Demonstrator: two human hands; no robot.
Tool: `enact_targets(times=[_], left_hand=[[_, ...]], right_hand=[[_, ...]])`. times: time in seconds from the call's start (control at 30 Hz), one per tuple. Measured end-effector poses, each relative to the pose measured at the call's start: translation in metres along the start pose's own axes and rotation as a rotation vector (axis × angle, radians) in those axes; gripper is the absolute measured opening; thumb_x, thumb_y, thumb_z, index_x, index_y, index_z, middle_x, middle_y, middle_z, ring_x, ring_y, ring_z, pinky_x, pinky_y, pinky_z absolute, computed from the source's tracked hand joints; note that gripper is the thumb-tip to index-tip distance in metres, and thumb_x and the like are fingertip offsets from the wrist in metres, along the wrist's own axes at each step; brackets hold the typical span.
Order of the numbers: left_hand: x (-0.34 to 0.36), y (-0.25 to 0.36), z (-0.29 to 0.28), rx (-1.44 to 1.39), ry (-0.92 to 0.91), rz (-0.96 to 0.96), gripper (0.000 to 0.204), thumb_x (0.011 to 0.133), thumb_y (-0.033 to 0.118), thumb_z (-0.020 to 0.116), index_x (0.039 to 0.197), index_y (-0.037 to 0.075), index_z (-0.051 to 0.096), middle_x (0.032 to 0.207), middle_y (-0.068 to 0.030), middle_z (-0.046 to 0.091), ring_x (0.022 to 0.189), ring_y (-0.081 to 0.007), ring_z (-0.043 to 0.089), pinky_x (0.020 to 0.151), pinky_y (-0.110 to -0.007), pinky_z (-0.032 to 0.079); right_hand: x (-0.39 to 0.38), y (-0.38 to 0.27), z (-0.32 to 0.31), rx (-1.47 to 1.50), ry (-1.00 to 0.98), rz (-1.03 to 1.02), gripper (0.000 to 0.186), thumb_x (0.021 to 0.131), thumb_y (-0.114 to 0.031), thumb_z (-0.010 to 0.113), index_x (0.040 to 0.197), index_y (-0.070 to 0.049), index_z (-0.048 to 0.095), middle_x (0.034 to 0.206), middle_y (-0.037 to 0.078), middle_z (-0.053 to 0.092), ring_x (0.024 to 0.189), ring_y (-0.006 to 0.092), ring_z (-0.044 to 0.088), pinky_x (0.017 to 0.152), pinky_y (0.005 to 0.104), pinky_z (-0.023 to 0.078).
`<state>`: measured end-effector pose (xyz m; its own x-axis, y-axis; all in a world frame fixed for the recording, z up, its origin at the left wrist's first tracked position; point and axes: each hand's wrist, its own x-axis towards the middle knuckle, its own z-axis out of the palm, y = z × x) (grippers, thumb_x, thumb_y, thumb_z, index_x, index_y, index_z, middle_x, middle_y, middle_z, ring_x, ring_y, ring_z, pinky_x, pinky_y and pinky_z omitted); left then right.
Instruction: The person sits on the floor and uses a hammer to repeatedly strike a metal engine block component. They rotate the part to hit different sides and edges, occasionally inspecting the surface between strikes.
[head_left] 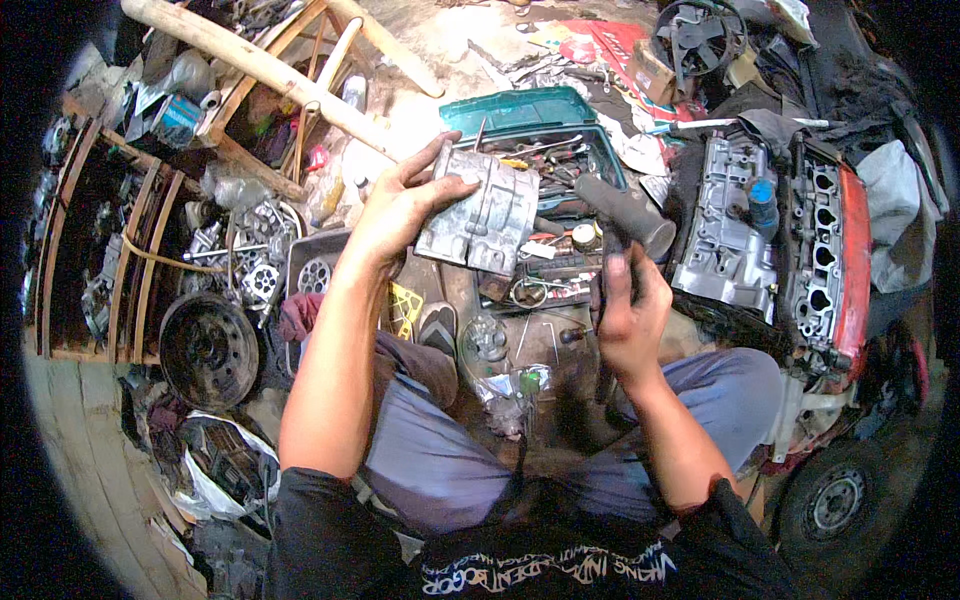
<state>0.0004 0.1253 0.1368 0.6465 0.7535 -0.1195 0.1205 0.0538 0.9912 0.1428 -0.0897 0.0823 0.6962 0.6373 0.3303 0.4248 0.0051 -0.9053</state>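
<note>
Hammer head (625,214), apparently aslant down-right

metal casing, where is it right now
In the head view, the metal casing is just above centre, in the left hand, partly covering the open teal toolbox and left of the mallet in the right hand.

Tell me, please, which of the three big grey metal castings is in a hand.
The round-sided casting in the left hand; the casting with the blue-topped piece and the casting with oval openings sit unheld at right.
</note>
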Motion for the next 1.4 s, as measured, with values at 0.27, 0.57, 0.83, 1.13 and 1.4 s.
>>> enact_targets(times=[0.27,0.57,0.83,1.13,1.4], left_hand=[[0.001,0.012,0.016,-0.21,-0.165,0.139,0.072,0.083,0.004,0.075,0.15,0.006,0.049,0.122,-0.0137,0.069,0.108,-0.0176,0.065,0.096,-0.031,0.052],[-0.006,0.022,0.03,-0.239,-0.146,0.149,0.073,0.081,0.007,0.077,0.149,0.006,0.05,0.122,-0.0148,0.068,0.108,-0.0182,0.065,0.098,-0.032,0.051],[-0.009,0.018,0.034,-0.234,-0.147,0.109,0.069,0.083,0.011,0.077,0.147,0.005,0.051,0.119,-0.0154,0.069,0.105,-0.018,0.066,0.094,-0.031,0.051],[-0.016,0.022,0.043,-0.197,-0.154,0.029,0.07,0.081,0.019,0.07,0.147,0.003,0.051,0.137,-0.0153,0.06,0.122,-0.0256,0.06,0.106,-0.036,0.046],[-0.01,0.013,0.052,-0.422,-0.222,-0.044,0.06,0.087,0.016,0.071,0.143,0.006,0.053,0.129,-0.0133,0.065,0.112,-0.0216,0.065,0.098,-0.034,0.053]], right_hand=[[0.039,-0.029,0.002,0.349,-0.018,0.406,0.024,0.096,-0.022,0.072,0.099,0.001,0.065,0.066,0.002,0.06,0.051,0.0081,0.054,0.044,0.0287,0.042],[0.046,-0.037,0.003,0.344,-0.011,0.282,0.024,0.091,-0.019,0.077,0.091,0.001,0.065,0.072,0.001,0.064,0.057,0.0074,0.056,0.05,0.0267,0.044],[0.04,-0.047,0.005,0.367,-0.078,0.189,0.02,0.091,-0.008,0.075,0.105,0.004,0.07,0.085,0.003,0.071,0.068,0.0078,0.061,0.059,0.0259,0.05],[0.037,-0.051,-0.001,0.302,-0.069,0.204,0.02,0.092,-0.008,0.073,0.107,0.004,0.07,0.087,0.005,0.073,0.07,0.0078,0.064,0.061,0.0253,0.052],[0.037,-0.042,-0.001,0.384,0.004,0.281,0.018,0.092,-0.009,0.074,0.104,0.003,0.072,0.087,0.005,0.074,0.076,0.0091,0.064,0.07,0.0283,0.052]])
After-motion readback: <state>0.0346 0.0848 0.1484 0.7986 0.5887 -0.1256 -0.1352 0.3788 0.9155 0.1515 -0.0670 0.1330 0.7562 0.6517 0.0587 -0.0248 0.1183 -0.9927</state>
